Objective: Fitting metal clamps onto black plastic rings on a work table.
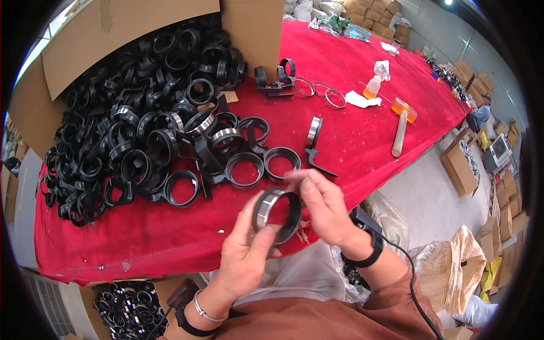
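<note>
My left hand grips a black plastic ring with a silver metal band, thumb on the near side. Close by the ring's right edge is my right hand, its fingers stretched out and a little blurred; whether they touch the rim I cannot tell. Just beyond my hands, more black rings with flat arms lie on a red cloth. One single ring part stands apart to the right, its silver band showing.
A large heap of black rings spills from an open cardboard box at the left. Farther back lie thin metal rings, a bottle of orange liquid and an orange-headed mallet. Below the table edge, another box holds rings.
</note>
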A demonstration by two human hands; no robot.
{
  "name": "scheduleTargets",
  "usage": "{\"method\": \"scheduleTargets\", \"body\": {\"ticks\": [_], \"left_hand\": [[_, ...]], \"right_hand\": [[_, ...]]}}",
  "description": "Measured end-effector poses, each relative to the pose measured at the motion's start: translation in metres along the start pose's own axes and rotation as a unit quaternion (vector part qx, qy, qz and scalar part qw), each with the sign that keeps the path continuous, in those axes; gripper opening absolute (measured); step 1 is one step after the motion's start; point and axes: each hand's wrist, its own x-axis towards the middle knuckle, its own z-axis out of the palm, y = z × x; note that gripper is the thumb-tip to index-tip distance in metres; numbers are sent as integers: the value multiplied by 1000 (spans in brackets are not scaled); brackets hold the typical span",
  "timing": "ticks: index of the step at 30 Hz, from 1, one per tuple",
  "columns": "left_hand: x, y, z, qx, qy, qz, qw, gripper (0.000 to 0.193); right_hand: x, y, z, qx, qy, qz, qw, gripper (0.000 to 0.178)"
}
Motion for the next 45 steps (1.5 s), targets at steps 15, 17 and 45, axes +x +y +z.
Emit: {"method": "scheduleTargets", "body": {"ticks": [15, 17, 45], "left_hand": [[59, 1, -29, 553, 53, 107, 824, 53], [66, 2, -25, 680, 42, 272, 680, 63], [124, -40, -17, 659, 48, 203, 723, 68]], "right_hand": [[74, 3, -69, -481, 96, -162, 856, 88], [71, 30, -73, -513, 8, -104, 852, 117], [325, 65, -36, -469, 66, 198, 858, 102]]}}
